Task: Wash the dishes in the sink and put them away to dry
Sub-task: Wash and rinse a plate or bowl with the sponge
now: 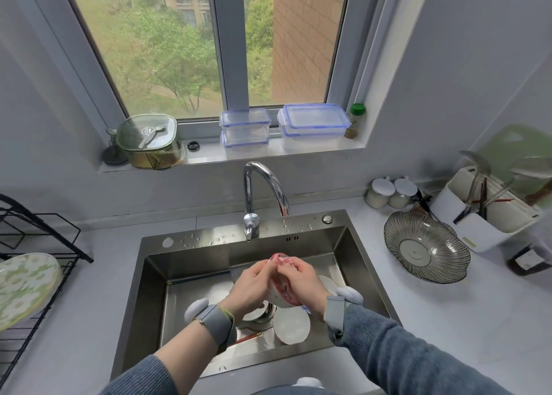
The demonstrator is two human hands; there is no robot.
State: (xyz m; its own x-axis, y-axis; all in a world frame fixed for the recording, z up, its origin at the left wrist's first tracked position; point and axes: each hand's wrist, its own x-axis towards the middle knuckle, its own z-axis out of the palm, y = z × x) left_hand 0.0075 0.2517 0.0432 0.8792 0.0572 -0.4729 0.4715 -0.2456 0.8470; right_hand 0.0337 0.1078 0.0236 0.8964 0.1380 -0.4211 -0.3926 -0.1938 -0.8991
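Together, both hands [277, 281] round a glossy red-rimmed bowl [282, 293] over the steel sink [352, 251].

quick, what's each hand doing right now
Left hand: holding the bowl over the sink.
Right hand: fingers curled on the same bowl, apparently rubbing it.

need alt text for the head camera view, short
Over a steel sink, a person's left hand and right hand hold a red-patterned bowl below the tap. More dishes lie in the sink; a floral plate sits in the left rack.
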